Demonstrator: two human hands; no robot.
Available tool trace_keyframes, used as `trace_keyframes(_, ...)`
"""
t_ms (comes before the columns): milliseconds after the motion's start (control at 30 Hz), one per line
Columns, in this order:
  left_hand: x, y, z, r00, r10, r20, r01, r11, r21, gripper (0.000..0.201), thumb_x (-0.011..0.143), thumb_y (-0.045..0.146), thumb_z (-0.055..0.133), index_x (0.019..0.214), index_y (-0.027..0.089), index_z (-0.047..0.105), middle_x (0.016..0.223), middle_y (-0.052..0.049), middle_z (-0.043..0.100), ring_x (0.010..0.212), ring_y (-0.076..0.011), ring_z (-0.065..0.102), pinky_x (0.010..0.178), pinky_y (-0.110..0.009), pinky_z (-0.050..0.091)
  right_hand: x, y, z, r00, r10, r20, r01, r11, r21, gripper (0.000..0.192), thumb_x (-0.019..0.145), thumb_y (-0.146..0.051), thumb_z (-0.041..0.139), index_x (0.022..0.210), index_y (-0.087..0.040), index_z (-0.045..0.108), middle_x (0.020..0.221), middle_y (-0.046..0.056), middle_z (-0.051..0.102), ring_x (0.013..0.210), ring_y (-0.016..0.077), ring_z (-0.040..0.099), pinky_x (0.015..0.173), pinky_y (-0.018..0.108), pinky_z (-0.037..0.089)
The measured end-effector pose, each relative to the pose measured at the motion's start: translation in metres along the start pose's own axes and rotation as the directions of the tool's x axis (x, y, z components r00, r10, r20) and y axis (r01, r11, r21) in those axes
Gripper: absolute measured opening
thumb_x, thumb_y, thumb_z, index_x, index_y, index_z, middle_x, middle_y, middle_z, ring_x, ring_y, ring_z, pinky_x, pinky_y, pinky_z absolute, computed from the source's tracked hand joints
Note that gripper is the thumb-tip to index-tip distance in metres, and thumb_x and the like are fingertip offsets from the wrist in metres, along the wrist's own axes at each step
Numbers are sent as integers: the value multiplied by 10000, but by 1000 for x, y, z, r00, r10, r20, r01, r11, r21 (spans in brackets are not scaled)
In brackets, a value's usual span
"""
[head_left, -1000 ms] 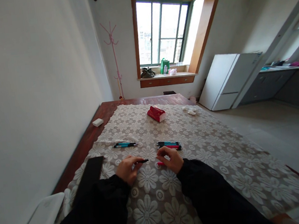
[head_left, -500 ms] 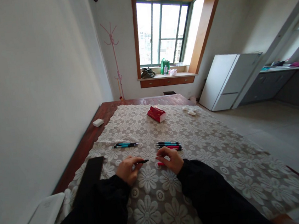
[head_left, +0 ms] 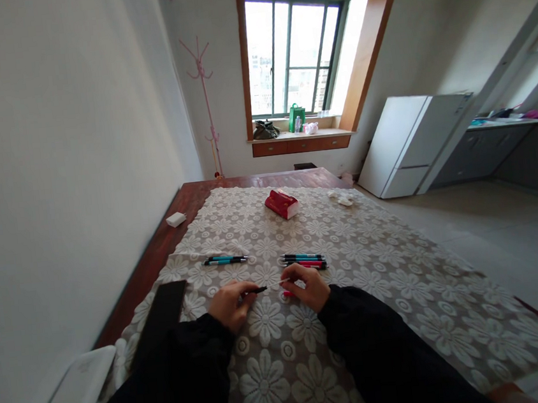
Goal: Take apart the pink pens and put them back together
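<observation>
My left hand [head_left: 233, 303] is closed in a pinch on a short black pen part [head_left: 260, 289], its tip pointing right. Facing it, my right hand [head_left: 308, 285] pinches a thin, pale pen refill [head_left: 282, 281], whose end stops just short of the black part. Below the right fingers lies a red pen barrel [head_left: 288, 294], partly hidden by the hand. Beyond that hand are blue-and-black pens [head_left: 302, 258] and a red pen [head_left: 310, 264], side by side. Two more blue-and-black pens [head_left: 226, 260] lie past my left hand.
A floral lace cloth [head_left: 372, 267] covers most of the wooden table [head_left: 159, 251]. On it are a red tissue pack [head_left: 281, 204], crumpled white tissue [head_left: 344, 200] and a dark flat slab [head_left: 161, 318] by my left forearm. A white box [head_left: 176, 219] stands near the left edge.
</observation>
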State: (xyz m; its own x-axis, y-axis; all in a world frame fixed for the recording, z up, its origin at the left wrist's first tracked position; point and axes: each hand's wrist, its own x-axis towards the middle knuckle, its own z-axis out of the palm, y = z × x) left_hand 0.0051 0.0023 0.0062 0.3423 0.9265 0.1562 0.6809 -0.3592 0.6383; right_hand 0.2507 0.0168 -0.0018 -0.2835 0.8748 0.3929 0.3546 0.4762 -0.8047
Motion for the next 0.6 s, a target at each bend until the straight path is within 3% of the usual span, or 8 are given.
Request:
trace_keyframes(300,0,-2,2,1000,-3,4,3,1000,-5,231,862,264,557,1037,274,708,886,-20,696,790,-169,628,734,-262,456,3,-3,-4,997,-39,72,34,998,61,210,756,-209,664,954,-178,600,834,32,676,686,141,619,648,274,523)
trace_keyframes(433,1,-1,1,1000,-9,5,9,1000,-14,224,865,270,556,1032,272,704,904,-21,699,789,-167,628,737,-266,465,6,5,-14,998,-44,36,46,998,-50,362,735,-178,653,1085,-183,558,890,42,667,717,148,599,653,280,507)
trace_keyframes(500,1,0,0,1000,-22,0,22,1000,-5,224,864,278,557,1030,265,706,896,-25,695,783,-167,628,733,-266,469,7,7,-20,998,-53,36,58,986,-158,281,753,-153,607,1032,-182,582,820,29,644,673,142,566,632,274,480)
trace_keyframes(600,0,3,-2,999,-21,-27,21,1000,13,221,856,271,560,1014,252,713,879,-32,687,778,-169,626,738,-269,473,6,3,-24,982,-131,140,169,934,-315,81,785,-141,566,832,-189,612,707,18,596,662,153,530,641,284,437)
